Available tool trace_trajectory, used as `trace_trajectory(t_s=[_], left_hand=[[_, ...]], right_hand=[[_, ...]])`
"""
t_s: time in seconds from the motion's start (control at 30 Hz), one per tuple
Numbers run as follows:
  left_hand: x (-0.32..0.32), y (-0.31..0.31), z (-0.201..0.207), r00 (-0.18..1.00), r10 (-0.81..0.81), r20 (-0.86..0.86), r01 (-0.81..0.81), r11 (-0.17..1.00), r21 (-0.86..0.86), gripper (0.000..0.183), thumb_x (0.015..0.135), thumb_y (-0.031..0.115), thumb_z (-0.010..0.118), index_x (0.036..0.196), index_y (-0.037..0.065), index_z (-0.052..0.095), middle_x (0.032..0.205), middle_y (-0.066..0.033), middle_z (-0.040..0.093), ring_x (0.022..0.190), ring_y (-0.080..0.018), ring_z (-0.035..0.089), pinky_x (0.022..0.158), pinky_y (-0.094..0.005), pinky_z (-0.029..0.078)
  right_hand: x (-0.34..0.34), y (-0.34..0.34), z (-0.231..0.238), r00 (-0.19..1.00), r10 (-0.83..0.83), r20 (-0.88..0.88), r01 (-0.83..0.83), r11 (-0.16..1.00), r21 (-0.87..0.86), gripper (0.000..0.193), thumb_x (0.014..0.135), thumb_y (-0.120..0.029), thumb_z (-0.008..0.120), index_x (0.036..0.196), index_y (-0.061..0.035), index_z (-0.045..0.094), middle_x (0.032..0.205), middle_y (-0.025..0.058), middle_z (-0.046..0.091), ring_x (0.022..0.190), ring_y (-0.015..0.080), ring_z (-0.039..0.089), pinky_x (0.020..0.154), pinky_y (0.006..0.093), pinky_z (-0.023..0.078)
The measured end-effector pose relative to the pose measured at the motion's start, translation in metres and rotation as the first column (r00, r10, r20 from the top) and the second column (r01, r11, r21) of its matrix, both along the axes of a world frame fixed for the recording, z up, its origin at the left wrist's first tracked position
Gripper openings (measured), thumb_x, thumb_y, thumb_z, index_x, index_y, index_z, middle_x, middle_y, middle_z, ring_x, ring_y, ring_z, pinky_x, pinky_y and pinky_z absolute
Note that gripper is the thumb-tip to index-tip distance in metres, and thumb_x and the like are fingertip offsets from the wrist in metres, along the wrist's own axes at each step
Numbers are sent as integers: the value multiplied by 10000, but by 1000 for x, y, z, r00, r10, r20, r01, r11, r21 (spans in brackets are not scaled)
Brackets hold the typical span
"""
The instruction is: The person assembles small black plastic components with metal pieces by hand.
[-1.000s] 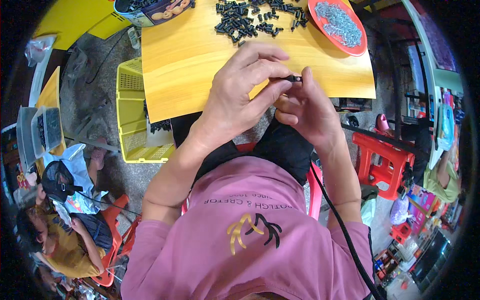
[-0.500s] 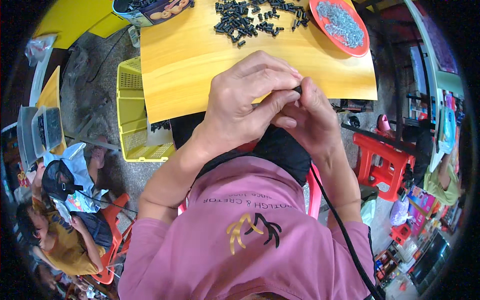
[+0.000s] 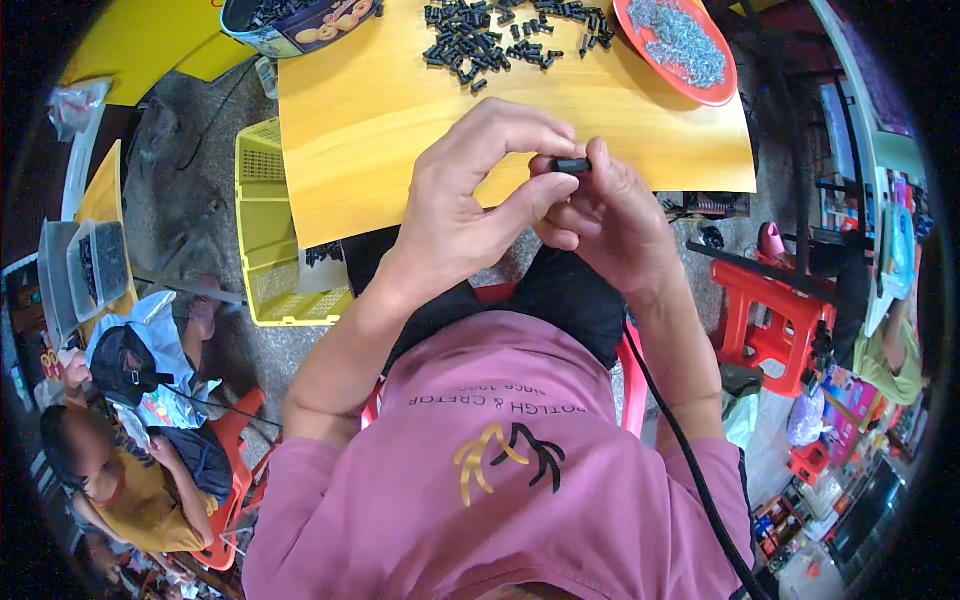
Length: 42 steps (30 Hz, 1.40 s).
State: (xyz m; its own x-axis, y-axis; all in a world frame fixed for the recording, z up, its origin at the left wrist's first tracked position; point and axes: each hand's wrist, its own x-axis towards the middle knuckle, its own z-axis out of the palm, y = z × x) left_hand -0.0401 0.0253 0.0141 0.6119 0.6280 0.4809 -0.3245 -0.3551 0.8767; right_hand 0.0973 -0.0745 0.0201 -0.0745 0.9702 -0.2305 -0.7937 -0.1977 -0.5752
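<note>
Above the near edge of the yellow table my right hand [image 3: 617, 215] pinches a small black cylindrical part [image 3: 570, 165] between thumb and fingers, its length lying roughly sideways. My left hand [image 3: 480, 190] curves around from the other side. Its thumb tip is just below the black part, and its index finger arches above with a gap between them; whether the thumb touches the part I cannot tell. Farther off on the table lies a loose pile of similar black parts [image 3: 470, 45]. A red plate [image 3: 722, 92] at the far right holds many small, shiny, clear or silvery pieces.
A blue tub [image 3: 270, 40] with black parts stands at the table's [image 3: 350, 150] far left corner. Left of the table is a yellow crate [image 3: 262, 250]. Red plastic stools [image 3: 770, 320] stand at right; a seated person [image 3: 150, 490] is at lower left. A black cable [image 3: 680, 440] runs along my right side.
My left thumb and index finger have spread apart and drawn back a little to the left. The black part, mostly covered before, now shows in my right fingers.
</note>
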Motion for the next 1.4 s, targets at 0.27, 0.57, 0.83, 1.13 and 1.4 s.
trace_trajectory(t_s=[0.27,0.57,0.83,1.13,1.4], left_hand=[[-6,0,0,993,111,43,-117,977,177,223,750,-19,715,957,35,652,969,-111,628,868,-218,619,754,-295,488],[-8,-4,-1,991,125,51,-130,984,120,270,721,-74,716,963,30,658,946,-112,625,864,-207,616,730,-284,496],[-5,-10,2,997,66,42,-63,995,-74,265,740,-54,715,985,22,648,912,-100,624,839,-210,608,753,-285,485],[-6,3,-3,998,65,-21,-60,984,169,223,755,-19,717,957,10,627,897,-106,620,817,-228,604,706,-307,483],[-7,14,6,991,-5,-132,61,904,423,175,860,99,651,979,17,553,883,-148,598,801,-257,585,719,-320,476]], right_hand=[[-10,-6,8,927,-166,337,160,986,45,396,983,-381,477,1000,-14,626,787,8,584,578,56,436,566,211,412],[-1,-6,11,562,-287,775,139,957,254,246,968,-230,540,903,-6,620,799,29,600,665,93,541,606,213,442],[8,3,15,-35,-607,794,-82,794,603,107,845,-64,649,896,7,588,793,129,590,687,272,578,609,317,469],[12,4,12,-78,-646,759,-159,760,630,128,837,-64,655,895,12,569,775,135,578,686,290,587,592,341,474],[14,5,12,1,-632,775,-195,760,620,123,856,-85,639,860,-6,544,718,130,524,619,291,534,543,355,429]])
